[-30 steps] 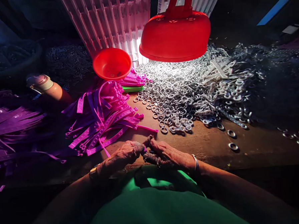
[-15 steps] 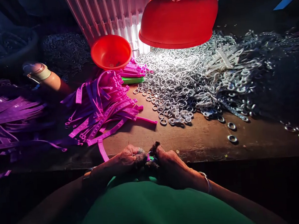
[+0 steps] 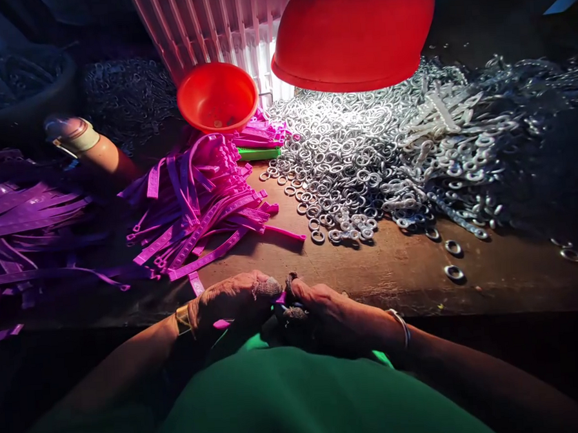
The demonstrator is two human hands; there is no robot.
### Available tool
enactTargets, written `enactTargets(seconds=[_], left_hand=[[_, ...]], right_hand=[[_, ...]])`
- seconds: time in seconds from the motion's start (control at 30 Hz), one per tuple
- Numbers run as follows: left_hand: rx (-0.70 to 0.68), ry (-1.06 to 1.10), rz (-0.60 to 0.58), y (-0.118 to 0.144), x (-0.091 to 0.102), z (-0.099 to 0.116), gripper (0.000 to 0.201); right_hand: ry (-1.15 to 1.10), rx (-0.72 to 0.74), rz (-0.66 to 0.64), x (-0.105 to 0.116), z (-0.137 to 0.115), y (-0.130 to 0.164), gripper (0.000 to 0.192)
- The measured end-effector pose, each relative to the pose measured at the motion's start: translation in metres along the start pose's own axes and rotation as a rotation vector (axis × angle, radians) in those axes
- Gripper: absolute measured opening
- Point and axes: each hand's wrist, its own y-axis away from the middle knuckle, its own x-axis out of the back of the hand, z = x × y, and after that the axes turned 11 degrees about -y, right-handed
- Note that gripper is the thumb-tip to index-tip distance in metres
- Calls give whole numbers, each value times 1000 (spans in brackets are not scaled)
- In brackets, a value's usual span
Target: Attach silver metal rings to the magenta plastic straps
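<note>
A small purple strap sat pinched between the 2 hands at the near edge of the table, just in front of the person's green shirt. Only a little bit of it showed, so its shape was hard to tell. The left hand was curled closed around 1 end, and a purple piece stuck out under its palm. The right hand was curled closed on the other end, with its fingertips wrapped in dark cloth. The 2 hands touched each other at the tips. A watch was on the left wrist and a thin bangle on the right wrist.

Just past the left hand lay a big messy pile of purple straps. More of them lay in the dark far to the left. Behind the pile stood a small red bowl. Past the right hand was a huge heap of shiny metal rings, lit by a red lamp hanging over it. 2 rings lay apart on the bare table. A bottle lay tipped at the left.
</note>
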Motion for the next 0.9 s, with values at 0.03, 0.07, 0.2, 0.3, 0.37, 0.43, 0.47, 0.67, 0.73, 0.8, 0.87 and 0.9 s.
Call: enactTargets(seconds=[0.03, 0.07, 0.2, 0.3, 0.37, 0.43, 0.47, 0.67, 0.73, 0.8, 0.87, 0.9], left_hand=[[-15, -8, 10, 0, -1, -1, 37], [-33, -26, 13, -1, -2, -3, 37], [-41, -96, 31, -10, -3, -16, 46], [-46, -62, 106, -14, -4, -25, 49], [-58, -51, 113, -12, -7, -29, 49], [-74, -55, 104, -6, -13, -29, 48], [-97, -54, 100, -3, -17, -29, 49], [-233, 19, 54, 10, -29, -37, 42], [-256, 35, 55, 7, -27, -44, 37], [-294, 10, 86, 2, -22, -49, 38], [-305, -43, 108, -4, -18, -52, 41], [-295, -62, 116, -6, -16, -53, 42]], right_hand=[[91, -7, -71, -1, 0, 2, 16], [170, -20, -127, -3, 1, 5, 17], [241, -79, -131, -11, 7, 14, 26], [201, -104, -98, -16, 13, 18, 27], [222, -118, -75, -19, 14, 21, 26], [241, -127, -43, -22, 14, 23, 29], [221, -148, -26, -24, 14, 24, 30], [-42, -235, 23, -30, 16, 26, 41], [-22, -169, -15, -28, 17, 24, 31], [39, -121, -73, -26, 15, 21, 20], [146, -100, -139, -23, 11, 16, 11], [209, -98, -167, -22, 9, 13, 10]])
